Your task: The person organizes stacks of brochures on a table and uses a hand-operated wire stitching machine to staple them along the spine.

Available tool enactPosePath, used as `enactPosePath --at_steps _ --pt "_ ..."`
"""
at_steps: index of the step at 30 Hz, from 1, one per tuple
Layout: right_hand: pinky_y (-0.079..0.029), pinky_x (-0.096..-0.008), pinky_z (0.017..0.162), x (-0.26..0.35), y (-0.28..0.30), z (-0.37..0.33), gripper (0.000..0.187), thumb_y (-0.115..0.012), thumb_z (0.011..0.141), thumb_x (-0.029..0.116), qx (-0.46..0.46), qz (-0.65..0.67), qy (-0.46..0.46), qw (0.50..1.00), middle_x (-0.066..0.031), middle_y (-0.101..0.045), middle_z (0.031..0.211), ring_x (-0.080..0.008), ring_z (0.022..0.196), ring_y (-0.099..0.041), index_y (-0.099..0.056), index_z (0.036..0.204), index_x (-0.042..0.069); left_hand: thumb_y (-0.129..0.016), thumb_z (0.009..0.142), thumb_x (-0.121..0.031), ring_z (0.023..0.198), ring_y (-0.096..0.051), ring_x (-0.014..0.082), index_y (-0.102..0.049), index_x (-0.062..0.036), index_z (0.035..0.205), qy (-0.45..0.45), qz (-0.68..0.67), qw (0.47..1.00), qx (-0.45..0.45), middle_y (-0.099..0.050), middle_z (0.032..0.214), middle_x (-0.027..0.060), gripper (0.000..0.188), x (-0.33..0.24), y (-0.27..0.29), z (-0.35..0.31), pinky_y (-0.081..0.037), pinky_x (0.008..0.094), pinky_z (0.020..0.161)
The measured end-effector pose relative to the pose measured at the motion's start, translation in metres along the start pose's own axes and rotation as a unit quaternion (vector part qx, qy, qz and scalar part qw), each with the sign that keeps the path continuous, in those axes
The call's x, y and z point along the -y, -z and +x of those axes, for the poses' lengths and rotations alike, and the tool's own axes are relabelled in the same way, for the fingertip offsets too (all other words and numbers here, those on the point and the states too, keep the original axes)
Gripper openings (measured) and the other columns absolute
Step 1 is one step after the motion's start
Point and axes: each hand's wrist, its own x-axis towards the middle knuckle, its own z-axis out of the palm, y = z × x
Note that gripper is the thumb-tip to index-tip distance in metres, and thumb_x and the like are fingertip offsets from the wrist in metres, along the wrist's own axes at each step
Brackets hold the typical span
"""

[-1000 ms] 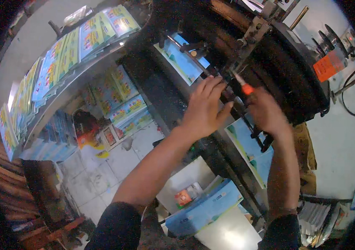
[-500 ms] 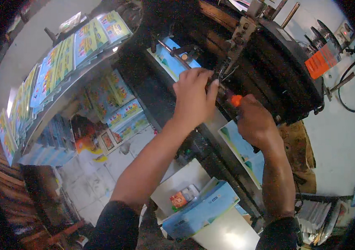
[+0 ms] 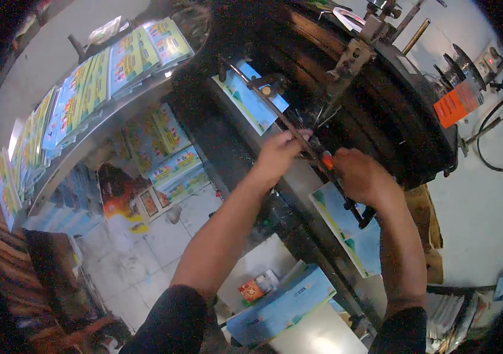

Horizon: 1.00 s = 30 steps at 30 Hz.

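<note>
My right hand [image 3: 359,174] is closed around a tool with an orange handle [image 3: 327,160], perhaps a screwdriver; most of it is hidden. The tool points toward the lower end of the metal head [image 3: 351,59] on a large dark machine [image 3: 381,112]. Close by, my left hand [image 3: 278,156] has its fingers together just under the head, and whatever they pinch is hidden. A long thin metal rod [image 3: 281,115] slants past both hands. Blue and green printed sheets lie on the machine's bed, one upper sheet [image 3: 257,97] and one lower sheet [image 3: 349,227].
At the left, many printed booklets [image 3: 80,100] lie overlapped on a curved ledge. More printed sheets [image 3: 169,147] are below it. A blue booklet stack [image 3: 287,304] and a small orange box [image 3: 251,290] rest on a white surface nearest me. Wire spools [image 3: 464,65] and an orange card [image 3: 458,105] are at the right.
My left hand has drawn down and back from over the rod, leaving more of the rod in sight. My right hand stays by the head with the orange-handled tool. The view has shifted slightly.
</note>
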Motion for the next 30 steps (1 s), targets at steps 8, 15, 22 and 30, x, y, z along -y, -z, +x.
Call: enactPosePath --at_steps 8,15,22,30 --pt "-0.043 -0.0405 0.097 -0.004 0.032 -0.017 0.051 -0.051 0.070 -0.002 0.034 0.108 -0.172 0.979 -0.0197 -0.057 0.122 -0.0375 0.113 -0.054 -0.057 0.120 0.001 -0.055 0.096 -0.017 0.075 -0.052 0.0101 -0.063 -0.0039 0.114 0.060 0.042 0.997 -0.026 -0.058 0.082 -0.0003 0.024 0.001 0.016 -0.010 -0.044 0.0248 0.068" --pt "-0.046 -0.0360 0.091 -0.017 0.022 0.007 0.051 -0.055 0.071 0.000 -0.013 0.168 -0.101 0.981 -0.0188 -0.061 0.112 -0.0320 0.106 -0.058 -0.056 0.121 0.001 -0.054 0.096 -0.019 0.060 -0.042 0.0080 -0.057 -0.0011 0.118 0.097 -0.051 0.992 -0.061 -0.046 0.067 -0.0043 0.029 -0.006 0.012 -0.015 -0.036 0.0229 0.056" --pt "-0.045 -0.0254 0.077 -0.014 0.041 0.010 0.035 -0.061 0.072 0.003 0.077 0.274 -0.210 0.935 -0.0015 -0.062 0.086 -0.0107 0.081 -0.055 -0.064 0.106 0.002 -0.059 0.093 -0.023 0.058 -0.041 0.0071 -0.059 -0.0028 0.116 0.098 -0.102 0.988 -0.058 -0.048 0.068 -0.0051 0.031 -0.019 0.019 -0.019 -0.034 0.0221 0.054" --pt "-0.046 -0.0271 0.079 -0.027 0.028 0.058 0.041 -0.071 0.073 0.011 0.035 0.293 -0.132 0.946 -0.0053 -0.063 0.095 -0.0144 0.083 -0.056 -0.060 0.111 0.000 -0.064 0.089 -0.030 0.066 -0.044 0.0047 -0.066 -0.0082 0.110 0.100 -0.004 0.994 -0.052 -0.056 0.080 -0.0060 0.030 -0.023 0.015 -0.020 -0.036 0.0223 0.058"
